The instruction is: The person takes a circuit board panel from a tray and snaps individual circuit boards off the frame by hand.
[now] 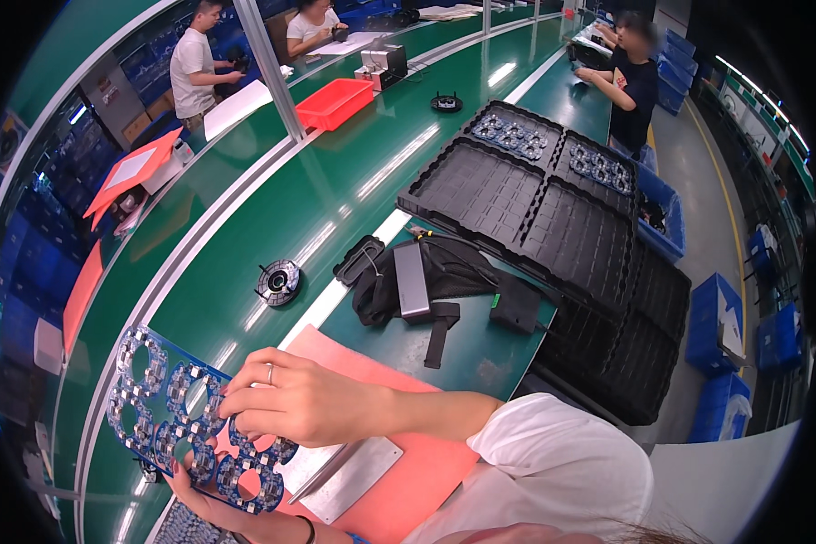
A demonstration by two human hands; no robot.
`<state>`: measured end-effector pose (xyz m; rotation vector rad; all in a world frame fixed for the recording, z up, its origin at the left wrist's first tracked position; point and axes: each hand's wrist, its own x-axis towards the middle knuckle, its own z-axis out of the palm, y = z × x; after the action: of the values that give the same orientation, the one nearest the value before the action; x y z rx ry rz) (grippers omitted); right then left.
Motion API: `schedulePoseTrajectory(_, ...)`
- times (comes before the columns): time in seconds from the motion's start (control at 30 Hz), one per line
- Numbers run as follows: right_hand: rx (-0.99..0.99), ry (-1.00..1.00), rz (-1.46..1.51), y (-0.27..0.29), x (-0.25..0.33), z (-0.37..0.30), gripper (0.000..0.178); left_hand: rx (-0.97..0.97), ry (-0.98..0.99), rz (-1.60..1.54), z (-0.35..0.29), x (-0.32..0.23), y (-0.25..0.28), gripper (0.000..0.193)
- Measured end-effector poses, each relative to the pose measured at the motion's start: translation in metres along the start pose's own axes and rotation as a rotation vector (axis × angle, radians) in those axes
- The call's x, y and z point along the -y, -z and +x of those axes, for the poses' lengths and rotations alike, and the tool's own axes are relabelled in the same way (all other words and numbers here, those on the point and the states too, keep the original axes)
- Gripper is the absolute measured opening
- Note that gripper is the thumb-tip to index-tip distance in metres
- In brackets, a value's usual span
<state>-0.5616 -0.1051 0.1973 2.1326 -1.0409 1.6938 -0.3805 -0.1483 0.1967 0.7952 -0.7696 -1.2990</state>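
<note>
A blue circuit board panel (154, 399) with several round cut-out boards is held up near the lower left. My left hand (210, 504) supports it from underneath at its lower edge. My right hand (290, 399) lies over the panel's right part, fingers pinching one of the round boards. Both hands sit above a pink mat (408, 471) with a grey metal plate (354, 476) on it.
A round black part (278, 281) rides the green conveyor belt (335, 181). Black empty trays (553, 227) fill the right, two holding blue boards. A black pouch with a grey device (412, 281) lies ahead. A red bin (334, 102) and other workers are farther off.
</note>
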Motion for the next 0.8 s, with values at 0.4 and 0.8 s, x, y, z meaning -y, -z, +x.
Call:
schedulePoseTrajectory(0.4, -0.072, -0.094, 0.181, 0.007, -0.004, 0.001, 0.015, -0.022, -0.106, 0.190, 0.000, 0.002, 0.007, 0.031)
schedulePoseTrajectory(0.8, -0.031, -0.076, 0.085, 0.021, -0.001, 0.002, 0.021, 0.174, -0.139, 0.384, -0.009, 0.000, 0.010, 0.027)
